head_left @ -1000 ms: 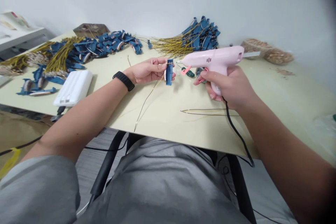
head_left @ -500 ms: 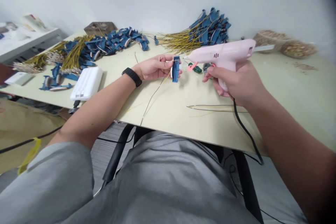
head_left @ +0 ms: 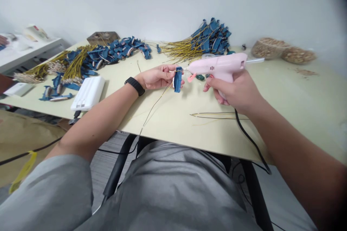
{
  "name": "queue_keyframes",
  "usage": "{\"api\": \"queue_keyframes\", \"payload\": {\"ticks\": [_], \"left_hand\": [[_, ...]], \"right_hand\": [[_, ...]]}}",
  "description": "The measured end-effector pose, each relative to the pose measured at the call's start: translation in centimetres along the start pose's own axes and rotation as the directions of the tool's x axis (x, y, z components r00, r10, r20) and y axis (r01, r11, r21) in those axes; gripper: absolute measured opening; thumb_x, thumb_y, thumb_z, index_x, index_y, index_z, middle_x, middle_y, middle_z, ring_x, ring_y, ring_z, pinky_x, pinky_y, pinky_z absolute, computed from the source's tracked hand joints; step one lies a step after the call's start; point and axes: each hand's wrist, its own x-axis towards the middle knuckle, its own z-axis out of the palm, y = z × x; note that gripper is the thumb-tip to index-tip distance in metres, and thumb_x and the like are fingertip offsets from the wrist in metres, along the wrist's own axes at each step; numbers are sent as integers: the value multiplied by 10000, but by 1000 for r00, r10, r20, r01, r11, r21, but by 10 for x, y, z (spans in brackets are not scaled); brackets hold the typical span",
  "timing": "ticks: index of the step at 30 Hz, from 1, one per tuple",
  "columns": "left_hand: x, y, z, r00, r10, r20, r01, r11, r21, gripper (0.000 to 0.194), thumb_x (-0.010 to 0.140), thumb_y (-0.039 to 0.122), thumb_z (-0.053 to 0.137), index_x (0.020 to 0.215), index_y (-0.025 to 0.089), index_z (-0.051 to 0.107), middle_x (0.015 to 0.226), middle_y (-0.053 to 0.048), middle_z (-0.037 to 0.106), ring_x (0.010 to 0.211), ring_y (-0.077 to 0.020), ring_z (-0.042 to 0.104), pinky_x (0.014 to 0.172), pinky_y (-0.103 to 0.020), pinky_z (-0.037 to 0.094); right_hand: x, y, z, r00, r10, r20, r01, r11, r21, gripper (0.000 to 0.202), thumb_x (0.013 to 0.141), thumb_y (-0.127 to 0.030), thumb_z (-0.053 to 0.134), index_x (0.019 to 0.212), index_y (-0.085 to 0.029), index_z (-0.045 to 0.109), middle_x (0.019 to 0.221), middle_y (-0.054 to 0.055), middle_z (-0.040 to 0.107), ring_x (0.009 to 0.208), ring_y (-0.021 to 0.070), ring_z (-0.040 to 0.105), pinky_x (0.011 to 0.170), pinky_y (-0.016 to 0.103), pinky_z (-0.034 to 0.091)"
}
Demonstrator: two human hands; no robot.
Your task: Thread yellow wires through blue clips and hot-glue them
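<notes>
Between its thumb and fingers, my left hand (head_left: 159,76) pinches a small blue plastic piece (head_left: 178,80) with a whitish edge. A thin dark and yellow wire (head_left: 155,103) trails from that piece down over the table edge. My right hand (head_left: 230,88) is wrapped round the handle of a pale pink hot glue gun (head_left: 218,64), its index finger beside the trigger. The gun's nozzle points left and is at the upper part of the blue piece; whether they touch I cannot tell. A clear glue stick (head_left: 256,60) juts from the gun's rear.
Blue pieces with yellow wires lie in a bundle (head_left: 211,38) at the back and a pile (head_left: 119,50) at left. A white power bank (head_left: 88,93) is near my left forearm. Loose wires (head_left: 214,115) lie in front; bowls of chips (head_left: 268,47) stand back right.
The glue gun has moved left and its nozzle is now closer to the blue piece. My left hand keeps its hold. The whole view has shifted slightly.
</notes>
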Motion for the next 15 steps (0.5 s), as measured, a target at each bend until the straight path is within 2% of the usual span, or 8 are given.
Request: {"api": "queue_keyframes", "payload": {"ticks": [7, 15], "left_hand": [[0, 1, 0, 999, -28, -22, 29, 999, 35, 638, 646, 453, 1164, 1109, 175, 824, 951, -74, 857, 979, -273, 887, 816, -338, 658], [3, -3, -8, 996, -5, 83, 4, 1000, 3, 622, 726, 483, 1137, 1152, 148, 832, 989, -108, 883, 942, -255, 888, 873, -336, 692]], "right_hand": [[1, 1, 1, 1000, 2, -3, -2, 1000, 13, 118, 891, -321, 838, 885, -249, 745, 788, 39, 776, 457, 133, 467, 415, 324, 380], [4, 6, -2, 999, -26, 28, 25, 999, 25, 102, 894, -259, 847, 924, -227, 754, 774, 46, 768, 425, 120, 476, 397, 309, 374]]}}
